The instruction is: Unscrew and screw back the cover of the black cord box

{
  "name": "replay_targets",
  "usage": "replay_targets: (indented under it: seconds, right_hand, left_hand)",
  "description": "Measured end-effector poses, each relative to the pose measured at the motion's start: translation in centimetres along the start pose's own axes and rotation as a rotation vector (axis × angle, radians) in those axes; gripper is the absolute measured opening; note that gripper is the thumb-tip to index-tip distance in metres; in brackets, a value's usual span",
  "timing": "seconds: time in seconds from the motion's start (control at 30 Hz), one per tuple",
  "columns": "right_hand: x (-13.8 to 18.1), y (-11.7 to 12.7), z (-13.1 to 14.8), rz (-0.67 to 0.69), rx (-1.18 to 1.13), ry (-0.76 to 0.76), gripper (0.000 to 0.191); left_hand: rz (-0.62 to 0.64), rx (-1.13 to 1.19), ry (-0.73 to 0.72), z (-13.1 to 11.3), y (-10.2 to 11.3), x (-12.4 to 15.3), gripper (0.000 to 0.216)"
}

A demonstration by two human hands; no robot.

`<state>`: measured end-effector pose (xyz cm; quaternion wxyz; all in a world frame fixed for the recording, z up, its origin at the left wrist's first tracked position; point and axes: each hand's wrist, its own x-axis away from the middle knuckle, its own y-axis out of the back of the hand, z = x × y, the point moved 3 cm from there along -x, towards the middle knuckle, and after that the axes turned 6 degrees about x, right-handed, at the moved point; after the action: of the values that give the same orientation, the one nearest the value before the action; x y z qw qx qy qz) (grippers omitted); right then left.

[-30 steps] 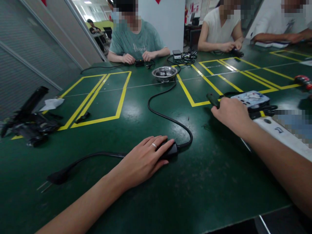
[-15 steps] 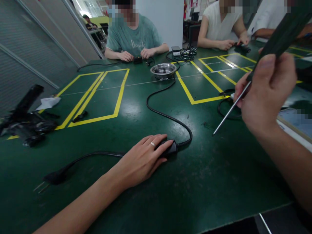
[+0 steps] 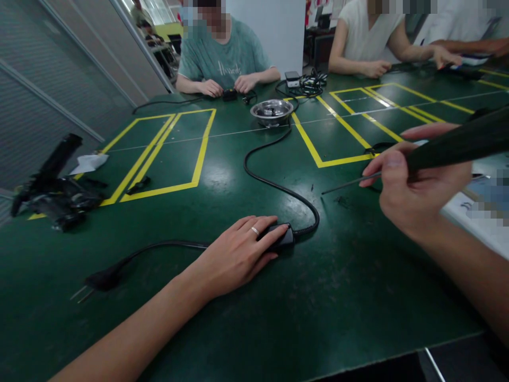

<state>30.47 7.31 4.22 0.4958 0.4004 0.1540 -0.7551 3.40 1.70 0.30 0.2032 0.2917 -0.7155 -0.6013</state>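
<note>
My left hand (image 3: 234, 254) lies over a small black power adapter (image 3: 286, 239) on the green table, its fingers curled on top of it. From the adapter's left side a cord runs to a two-pin plug (image 3: 104, 278). A black cable (image 3: 274, 187) leaves the other end and winds back towards a metal bowl (image 3: 271, 121). In my right hand (image 3: 417, 196) is a screwdriver (image 3: 445, 146) with a thick dark handle, gripped near the front. Its thin shaft points left, with the tip above the table near small dark bits, apart from the adapter.
Black parts in plastic (image 3: 66, 199) and a white wrapper (image 3: 89, 163) lie at left. Yellow tape (image 3: 196, 159) marks the green table (image 3: 318, 313). Coiled cables (image 3: 312, 82) sit behind the bowl. Co-workers' hands (image 3: 228, 87) handle parts across the table. A white tray-like object (image 3: 473, 225) is at right.
My right hand has tipped the screwdriver from steep to nearly level, its tip moving left and up in view. My left hand stays on the adapter. A co-worker's hand at back right has reached rightward.
</note>
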Motion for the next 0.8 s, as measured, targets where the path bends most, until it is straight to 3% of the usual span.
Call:
replay_targets:
  seconds: [0.17,0.5,0.67,0.8]
  right_hand:
    - [0.4,-0.7,0.9,0.099,0.014,-0.01,0.027]
    - [0.9,-0.7,0.6,0.124,0.05,-0.025,0.024]
    - [-0.1,-0.7,0.8,-0.064,-0.13,-0.007,0.018]
    - [-0.9,-0.6,0.4,-0.214,-0.277,-0.103,0.016]
  left_hand:
    - [0.001,-0.011,-0.004,0.0,-0.2,0.0,0.044]
    - [-0.013,-0.008,-0.01,0.0,-0.1,-0.1,0.043]
    - [-0.037,-0.01,-0.023,-0.1,0.0,-0.1,0.042]
    - [-0.026,-0.011,-0.012,-0.1,-0.1,0.0,0.043]
